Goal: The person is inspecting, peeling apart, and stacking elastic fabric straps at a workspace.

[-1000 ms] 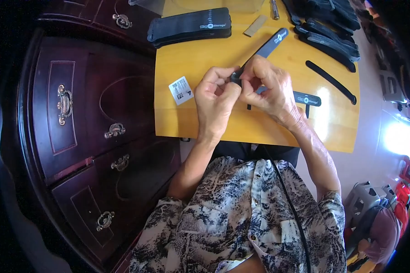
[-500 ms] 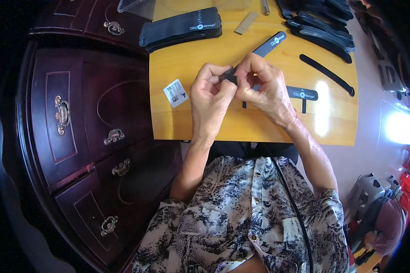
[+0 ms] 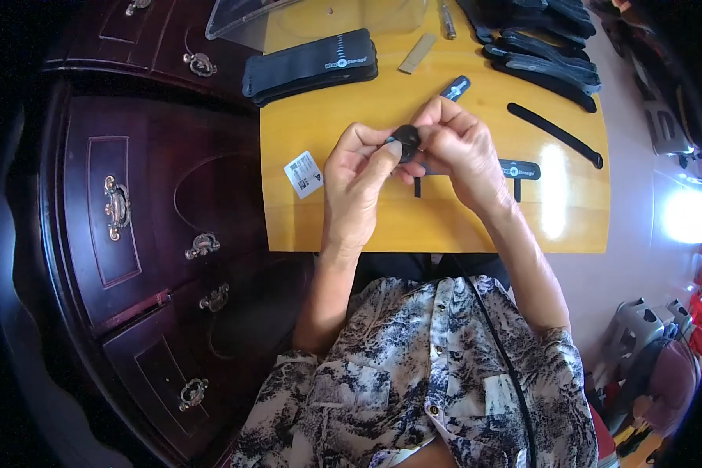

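A dark wooden dresser (image 3: 132,218) with brass handles fills the left of the view, its side standing right against the left edge of a small yellow table (image 3: 444,226). Over the table's middle, a person in a patterned shirt (image 3: 413,374) holds a black strap (image 3: 407,142) rolled into a tight coil. The left hand (image 3: 359,175) and right hand (image 3: 464,148) meet around it, fingertips of both pressed on the roll and pinching it shut. The strap's loose end (image 3: 454,87) shows beyond the knuckles, so the rolling appears well along but unfinished; the next turn likely calls for steady finger pressure so the coil does not spring open. A stack of flat black straps (image 3: 312,66) lies at the table's far left, another pile (image 3: 542,54) at the far right, a single strap (image 3: 555,134) just beside the right hand. A white label (image 3: 304,173) sits near the left edge. The open room lies toward the near edge, below the hands.
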Tool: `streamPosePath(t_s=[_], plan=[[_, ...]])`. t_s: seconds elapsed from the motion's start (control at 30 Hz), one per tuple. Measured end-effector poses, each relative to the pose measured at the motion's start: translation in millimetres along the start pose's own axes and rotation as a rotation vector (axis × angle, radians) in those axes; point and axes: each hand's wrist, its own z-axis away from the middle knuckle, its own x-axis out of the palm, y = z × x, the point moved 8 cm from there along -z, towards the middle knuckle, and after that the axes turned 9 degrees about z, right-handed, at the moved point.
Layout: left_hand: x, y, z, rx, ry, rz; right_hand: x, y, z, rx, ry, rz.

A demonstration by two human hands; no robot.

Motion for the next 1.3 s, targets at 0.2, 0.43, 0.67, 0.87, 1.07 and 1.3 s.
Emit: streamPosePath(t_s=[0.2, 0.43, 0.67, 0.87, 1.07, 1.3], plan=[[10, 11, 6, 0.100, -0.039, 0.102, 5, -1, 0, 0.042, -0.100, -0.387], [10, 16, 1, 0.184, 0.014, 0.044, 12, -70, 25, -0.545, 0.134, 0.918], [24, 19, 2, 0.155, -0.047, 0.093, 15, -64, 29, -0.594, 0.216, 1.015], [24, 27, -1, 0.213, -0.052, 0.020, 16, -61, 24, -0.515, 0.356, 0.756], [19, 52, -9, 0.270, 0.020, -0.068, 17, -69, -18, -0.385, 0.341, 0.461], [33, 62, 26, 0.297, -0.065, -0.093, -83, -172, -46, -0.627, 0.716, 0.650]])
